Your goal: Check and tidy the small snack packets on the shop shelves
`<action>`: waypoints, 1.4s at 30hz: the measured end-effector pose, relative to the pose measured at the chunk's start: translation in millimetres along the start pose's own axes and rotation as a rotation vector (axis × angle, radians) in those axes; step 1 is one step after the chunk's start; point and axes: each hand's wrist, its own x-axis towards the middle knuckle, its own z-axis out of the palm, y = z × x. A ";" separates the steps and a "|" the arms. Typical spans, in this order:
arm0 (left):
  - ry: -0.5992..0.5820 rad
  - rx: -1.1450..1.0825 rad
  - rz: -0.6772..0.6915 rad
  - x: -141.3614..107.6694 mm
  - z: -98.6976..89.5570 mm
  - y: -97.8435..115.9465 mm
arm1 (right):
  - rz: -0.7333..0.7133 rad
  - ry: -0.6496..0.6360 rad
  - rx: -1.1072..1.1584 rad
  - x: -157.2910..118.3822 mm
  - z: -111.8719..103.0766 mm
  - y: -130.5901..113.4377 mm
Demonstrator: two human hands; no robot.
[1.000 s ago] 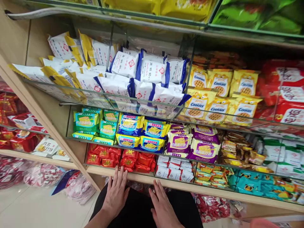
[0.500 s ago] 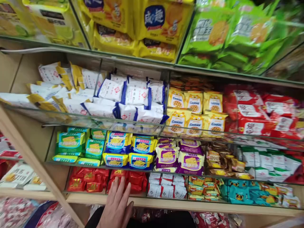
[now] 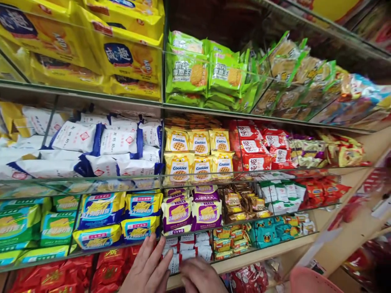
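Note:
My left hand (image 3: 148,266) is raised before the lower shelves, its fingers stretched out and nothing seen in it. Its fingertips appear in front of the edge between the red packets (image 3: 111,270) and the small white packets (image 3: 187,246). Beside it, at the bottom edge, is my right hand (image 3: 202,276), blurred and bent inward, with its fingertips mostly hidden. Whether either hand touches a packet I cannot tell. Just above are blue-and-yellow biscuit packs (image 3: 139,228) and purple soda biscuit packs (image 3: 207,213).
Glass dividers split the shelves into bins. Higher up are yellow cookie packs (image 3: 200,169), white-and-blue packets (image 3: 117,140), green biscuit bags (image 3: 226,73) and large yellow bags (image 3: 131,57). A wooden shelf edge (image 3: 241,256) runs along the bottom. A pink plastic object (image 3: 311,280) stands lower right.
The view has swung right and closer, showing the shelf's right end and the pink object. My right hand has come into view. My left hand now appears before the small white packets' left edge.

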 end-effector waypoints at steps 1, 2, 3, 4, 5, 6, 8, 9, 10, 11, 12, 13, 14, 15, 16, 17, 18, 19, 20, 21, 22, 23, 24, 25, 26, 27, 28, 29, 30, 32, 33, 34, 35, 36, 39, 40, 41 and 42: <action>-0.017 -0.011 0.007 2.2 0.9 0.1 | -0.006 0.071 -0.051 5.1 -12.2 -4.0; -0.026 -0.026 0.011 3.7 2.6 0.4 | -0.008 0.146 -0.126 8.7 -22.7 -7.3; -0.029 -0.046 0.015 4.7 5.3 1.1 | -0.007 0.209 -0.211 11.1 -30.8 -9.3; -0.021 -0.069 0.015 5.6 9.1 1.9 | 0.003 0.261 -0.297 12.6 -36.0 -9.6; -0.014 -0.091 0.009 6.5 13.6 2.9 | 0.021 0.293 -0.374 13.7 -38.4 -8.0; -0.008 -0.107 -0.003 7.6 18.7 4.0 | 0.043 0.305 -0.436 14.7 -38.2 -4.7; -0.005 -0.106 -0.052 10.9 28.8 6.6 | 0.092 0.301 -0.516 17.2 -32.5 5.7; -0.013 -0.088 -0.074 13.2 33.1 7.9 | 0.111 0.293 -0.538 18.7 -28.4 11.8; -0.023 -0.067 -0.092 15.8 36.5 9.2 | 0.123 0.286 -0.550 20.1 -24.3 17.9; -0.038 -0.047 -0.105 18.6 38.8 10.4 | 0.130 0.279 -0.554 21.3 -20.6 23.4; -0.050 -0.032 -0.118 21.2 40.1 11.5 | 0.132 0.273 -0.552 22.3 -17.7 28.0; -0.064 -0.023 -0.130 23.5 40.5 12.5 | 0.132 0.271 -0.548 22.9 -15.9 31.5; -0.076 -0.017 -0.142 25.4 40.0 13.3 | 0.130 0.271 -0.542 23.3 -15.1 33.9; -0.083 -0.014 -0.154 26.9 39.0 13.8 | 0.127 0.272 -0.535 23.5 -15.3 35.1; -0.086 -0.011 -0.158 27.9 37.4 14.1 | 0.126 0.274 -0.529 23.4 -16.4 35.3; -0.090 -0.005 -0.152 28.8 35.5 14.3 | 0.124 0.275 -0.523 23.1 -18.0 34.7; -0.092 0.001 -0.140 29.7 33.3 14.5 | 0.123 0.273 -0.518 22.4 -19.8 33.4; -0.088 0.006 -0.125 31.0 30.9 14.8 | 0.123 0.271 -0.514 21.4 -21.5 31.8; -0.083 0.009 -0.107 33.0 28.6 15.5 | 0.125 0.270 -0.513 19.8 -22.7 30.1; -0.078 0.009 -0.081 36.0 26.3 16.5 | 0.127 0.271 -0.513 17.8 -23.3 28.5; -0.069 0.002 -0.057 40.4 24.4 17.9 | 0.134 0.273 -0.515 15.4 -23.1 27.3; -0.059 -0.010 -0.036 46.3 23.0 19.7 | 0.146 0.279 -0.519 12.8 -22.6 26.7; -0.053 -0.025 -0.016 53.8 22.2 21.6 | 0.164 0.289 -0.524 10.4 -22.2 26.8; -0.049 -0.037 -0.004 62.7 22.3 23.7 | 0.183 0.305 -0.531 8.4 -22.4 27.8; -0.047 -0.046 0.005 72.9 23.2 25.7 | 0.204 0.325 -0.540 7.1 -23.9 29.8; -0.043 -0.053 0.011 83.7 25.2 27.4 | 0.218 0.351 -0.552 6.6 -27.1 32.8; -0.042 -0.056 0.013 94.5 28.2 28.7 | 0.226 0.387 -0.564 6.9 -32.2 36.8; -0.046 -0.058 0.017 104.7 32.1 29.5 | 0.238 0.437 -0.574 7.8 -39.0 41.8; -0.053 -0.061 0.015 113.8 36.7 29.9 | 0.259 0.499 -0.577 8.9 -46.9 47.6; -0.077 -0.071 -0.007 127.0 46.6 29.1 | 0.342 0.633 -0.559 9.2 -62.2 60.6; -0.088 -0.075 -0.022 131.0 51.1 28.2 | 0.396 0.680 -0.538 7.5 -67.6 67.2; -0.094 -0.081 -0.034 133.3 54.7 27.0 | 0.449 0.704 -0.510 4.3 -70.7 73.5; -0.092 -0.087 -0.040 134.1 57.1 26.0 | 0.491 0.699 -0.481 -0.4 -71.2 79.3; -0.085 -0.092 -0.036 133.6 57.9 25.2 | 0.516 0.673 -0.451 -6.0 -69.6 84.4; -0.080 -0.110 0.026 124.1 51.7 27.0 | 0.535 0.597 -0.383 -20.8 -61.8 95.7; -0.088 -0.125 0.061 118.1 47.7 29.7 | 0.525 0.594 -0.371 -22.5 -62.1 98.5; -0.100 -0.145 0.103 110.7 43.6 33.3 | 0.512 0.599 -0.367 -21.7 -65.3 101.0; -0.115 -0.170 0.143 101.9 40.1 37.9 | 0.503 0.606 -0.372 -18.3 -71.5 103.4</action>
